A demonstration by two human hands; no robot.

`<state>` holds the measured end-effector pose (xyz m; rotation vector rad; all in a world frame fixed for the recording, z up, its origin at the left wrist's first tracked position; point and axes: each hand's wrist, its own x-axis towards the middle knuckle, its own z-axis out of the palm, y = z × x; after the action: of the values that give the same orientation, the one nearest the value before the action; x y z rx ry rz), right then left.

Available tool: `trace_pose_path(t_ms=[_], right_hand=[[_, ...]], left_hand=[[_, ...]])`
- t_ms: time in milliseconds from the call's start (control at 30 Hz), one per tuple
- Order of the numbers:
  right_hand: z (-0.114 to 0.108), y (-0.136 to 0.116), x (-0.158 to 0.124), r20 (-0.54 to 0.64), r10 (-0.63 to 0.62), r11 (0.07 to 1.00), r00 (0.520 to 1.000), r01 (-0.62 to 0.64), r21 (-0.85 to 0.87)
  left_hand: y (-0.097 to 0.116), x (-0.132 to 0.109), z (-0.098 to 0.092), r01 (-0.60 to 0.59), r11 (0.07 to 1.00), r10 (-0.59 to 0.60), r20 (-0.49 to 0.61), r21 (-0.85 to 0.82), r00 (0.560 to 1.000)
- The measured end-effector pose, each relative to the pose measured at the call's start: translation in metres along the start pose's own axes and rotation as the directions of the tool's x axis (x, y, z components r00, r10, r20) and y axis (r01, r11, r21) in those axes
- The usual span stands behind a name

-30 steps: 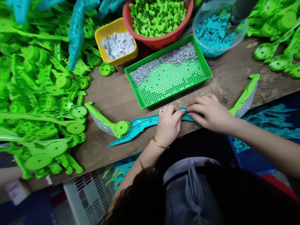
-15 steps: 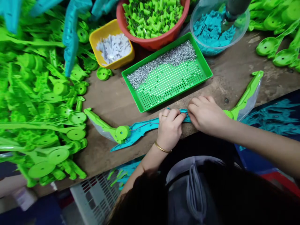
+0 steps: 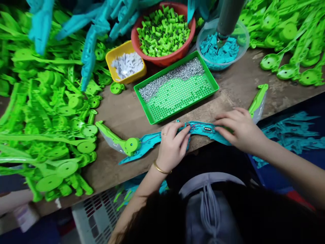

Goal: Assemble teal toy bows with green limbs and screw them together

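Observation:
A toy bow with a blue half-shell body lies along the front of the table, thin wires running inside it. Its left green limb and right green limb point away from me. My left hand is closed on the middle of the body, thumb and index finger at the wires. Over the right part of the body, my right hand has its fingers apart and hides the joint of the right limb. A small metallic part shows in the shell between my hands.
Beyond the bow stands a green perforated tray of screws. Behind it are a yellow box of white pieces, a red bowl of green cylinders and a clear tub under a dark tool. Green parts pile up left.
My right hand has moved right along the bow and its fingers have spread, uncovering wires and the metallic part. My left hand has shifted slightly left. The camera view has shifted.

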<state>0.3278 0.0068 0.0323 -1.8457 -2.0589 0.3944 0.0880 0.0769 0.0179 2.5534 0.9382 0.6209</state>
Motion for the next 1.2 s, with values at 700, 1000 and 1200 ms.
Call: trace_pose_path(t_ms=[700,1000,1200], right_hand=[[0.009,-0.008,-0.010,0.014,-0.052,0.955,0.999,0.054,-0.292],[0.018,-0.008,-0.017,-0.021,-0.129,0.976,0.991,0.123,-0.182],[0.013,0.001,-0.003,-0.064,-0.189,0.970,0.980,0.176,-0.168]], left_hand=[[-0.009,-0.023,0.008,0.018,0.992,-0.004,-0.110,0.123,0.994],[-0.003,-0.028,0.019,-0.054,0.962,0.095,-0.142,0.267,0.985],[0.004,-0.024,0.005,-0.054,0.960,0.080,-0.088,0.275,0.993]])
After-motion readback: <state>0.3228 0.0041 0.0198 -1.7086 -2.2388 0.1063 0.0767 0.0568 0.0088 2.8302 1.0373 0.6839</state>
